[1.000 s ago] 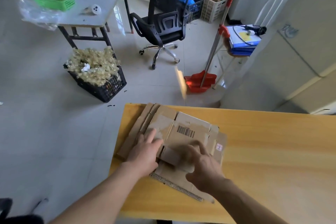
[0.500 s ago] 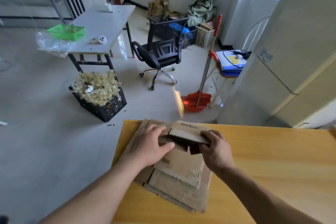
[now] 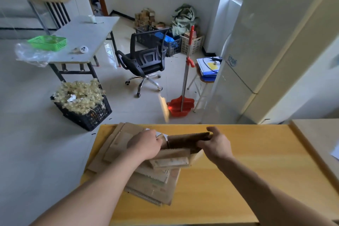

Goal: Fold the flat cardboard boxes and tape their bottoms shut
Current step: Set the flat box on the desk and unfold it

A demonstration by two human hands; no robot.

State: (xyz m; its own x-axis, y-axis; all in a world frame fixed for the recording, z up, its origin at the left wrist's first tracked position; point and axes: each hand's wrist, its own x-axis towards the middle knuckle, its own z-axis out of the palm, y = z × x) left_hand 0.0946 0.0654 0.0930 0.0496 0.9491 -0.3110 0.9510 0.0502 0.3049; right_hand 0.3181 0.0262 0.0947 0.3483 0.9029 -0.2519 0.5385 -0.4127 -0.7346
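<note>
Both hands, our left hand point(image 3: 145, 143) and right hand point(image 3: 215, 144), grip the cardboard box point(image 3: 183, 143) above the flat stack point(image 3: 152, 180) on the tabletop point(image 3: 247, 161).

A stack of flat cardboard point(image 3: 117, 145), with a cardboard box point(image 3: 187, 139) held over it, crowded the yellow table's point(image 3: 256, 161) left end. Rightward, bare tabletop ran to a pale neighbouring surface point(image 3: 315, 134).

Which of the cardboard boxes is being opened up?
The box held between left hand and right hand: it is raised and spread open, the rest lie flat in the stack on the yellow table.
</note>
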